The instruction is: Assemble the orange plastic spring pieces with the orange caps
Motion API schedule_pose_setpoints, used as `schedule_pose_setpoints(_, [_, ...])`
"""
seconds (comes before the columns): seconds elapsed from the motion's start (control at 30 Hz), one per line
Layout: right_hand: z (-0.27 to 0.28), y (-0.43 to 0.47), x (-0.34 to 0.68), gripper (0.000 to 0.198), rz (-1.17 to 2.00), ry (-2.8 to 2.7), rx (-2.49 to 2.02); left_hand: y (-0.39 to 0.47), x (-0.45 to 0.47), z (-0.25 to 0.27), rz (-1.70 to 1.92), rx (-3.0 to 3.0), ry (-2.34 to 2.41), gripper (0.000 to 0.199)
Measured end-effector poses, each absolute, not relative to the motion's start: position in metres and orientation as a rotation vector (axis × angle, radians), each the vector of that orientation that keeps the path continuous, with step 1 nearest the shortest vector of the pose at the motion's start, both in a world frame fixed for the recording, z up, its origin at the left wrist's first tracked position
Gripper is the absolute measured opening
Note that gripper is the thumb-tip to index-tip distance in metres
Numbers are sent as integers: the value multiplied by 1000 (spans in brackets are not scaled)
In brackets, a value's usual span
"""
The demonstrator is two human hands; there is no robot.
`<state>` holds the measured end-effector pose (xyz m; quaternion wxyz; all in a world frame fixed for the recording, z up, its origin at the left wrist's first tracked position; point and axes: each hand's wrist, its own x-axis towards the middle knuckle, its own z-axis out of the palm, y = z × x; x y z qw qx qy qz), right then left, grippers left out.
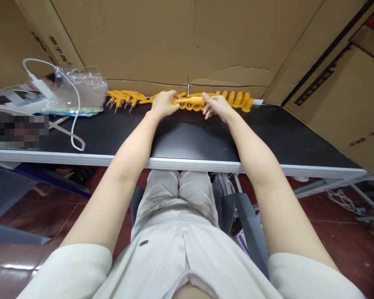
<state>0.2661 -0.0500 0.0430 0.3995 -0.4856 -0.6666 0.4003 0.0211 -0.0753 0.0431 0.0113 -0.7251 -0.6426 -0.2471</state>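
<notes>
Lying along the counter's (193, 135) far edge: one long row of orange plastic parts, both hands working at its middle.

Item, left hand (165, 104): just left of the row's centre, back of the hand uppermost, fingers closed around the left end of an orange piece (195, 100). Said piece: ribbed toward the left hand, smooth and thicker toward the right, held level and roughly parallel to the far edge, between the two hands.

Item, right hand (220, 108): thumb at the piece's right end, remaining fingers loosely curled below; whether they grip it, cannot be told.

Item, orange handles with metal spirals (121, 99): a cluster toward the far left of the row, spirals pointing to the near edge.

Item, round-ended orange parts (189, 106): side by side just beneath the held piece, partly hidden.

Item, orange cylinders (238, 99): right of the right hand, set close together, tilted, reaching toward the far right corner.

Item, clear plastic bag (89, 87): far left corner, above a multicoloured packet (81, 111).

Item, white cable (77, 93): looped, crossing the counter's left part toward the near edge.

Item, cardboard panels (162, 41): upright behind the far edge; another, printed, at the right edge.
</notes>
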Motion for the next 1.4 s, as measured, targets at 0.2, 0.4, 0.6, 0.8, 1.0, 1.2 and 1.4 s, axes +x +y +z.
schedule_pose_setpoints(0.2, [41,-47,269,47,999,-1721,-1117,-78,20,45,-749,-2241,-2018,49])
schedule_pose_setpoints(0.4, [40,-47,266,63,1029,-1701,-1145,-79,22,44,-784,-2255,-1962,48])
schedule_pose_setpoints(0.6, [37,-52,255,84,985,-1588,-1290,-85,26,47,-768,-2246,-1969,51])
schedule_pose_setpoints(0.8, [35,-47,258,92,1022,-1616,-1275,-85,29,47,-790,-2253,-1973,53])
schedule_pose_setpoints(1.0, [42,-45,262,86,1102,-1582,-1325,-88,30,50,-782,-2219,-2021,55])
schedule_pose_setpoints(1.2, [46,-51,271,50,1062,-1630,-1127,-90,32,53,-773,-2207,-2060,58])
schedule_pose_setpoints(1.4, [37,-38,278,45,1011,-1701,-1086,-88,30,51,-781,-2214,-2039,54])
